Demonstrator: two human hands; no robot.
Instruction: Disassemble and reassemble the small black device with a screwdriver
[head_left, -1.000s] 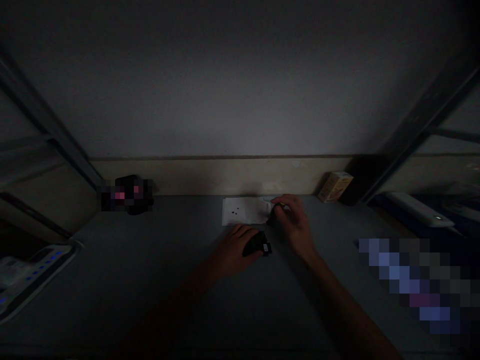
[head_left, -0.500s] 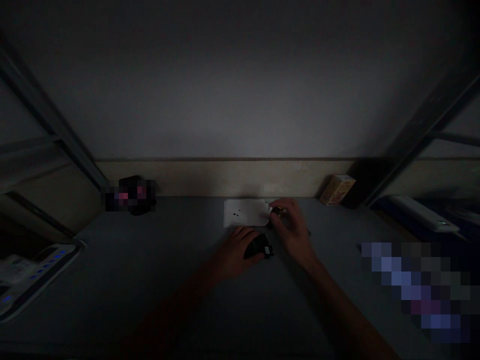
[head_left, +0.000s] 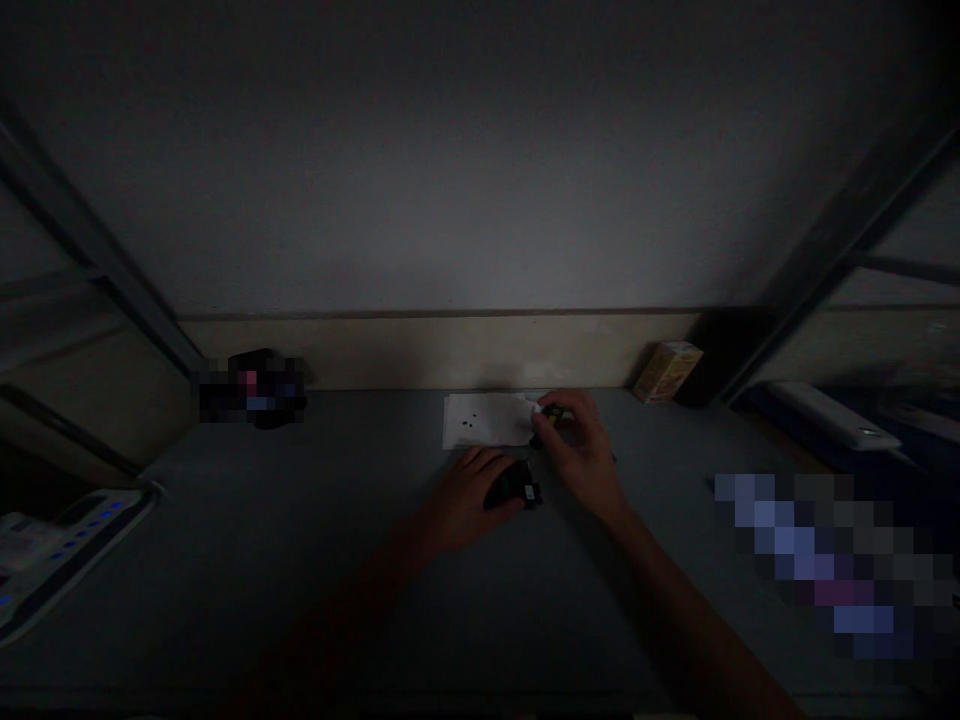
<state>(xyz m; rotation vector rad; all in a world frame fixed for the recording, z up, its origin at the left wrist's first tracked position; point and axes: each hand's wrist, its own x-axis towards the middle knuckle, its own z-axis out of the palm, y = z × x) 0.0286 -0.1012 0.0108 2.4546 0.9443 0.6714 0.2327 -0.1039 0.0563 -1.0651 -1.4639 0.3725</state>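
Observation:
In the head view my left hand [head_left: 474,500] is closed around a black rounded object [head_left: 507,484] with a small pale label at its right end, low over the desk. Its exact kind is too dark to tell. My right hand [head_left: 583,455] pinches a small black-and-yellow item [head_left: 553,412] at the right end of a white paper [head_left: 496,422]; the fingers cover part of it. Several tiny dark pieces [head_left: 469,421] lie on the paper's left half.
A small yellowish box [head_left: 667,372] stands by the wall at back right. Dark, partly blurred items [head_left: 262,395] sit at back left. A white device with blue lights [head_left: 82,535] lies at the left edge, and a white case [head_left: 832,415] at the right.
The whole view has shifted slightly, so everything appears a little up and left. Both hands keep their holds, and the right fingers have turned a little around the black-and-yellow item.

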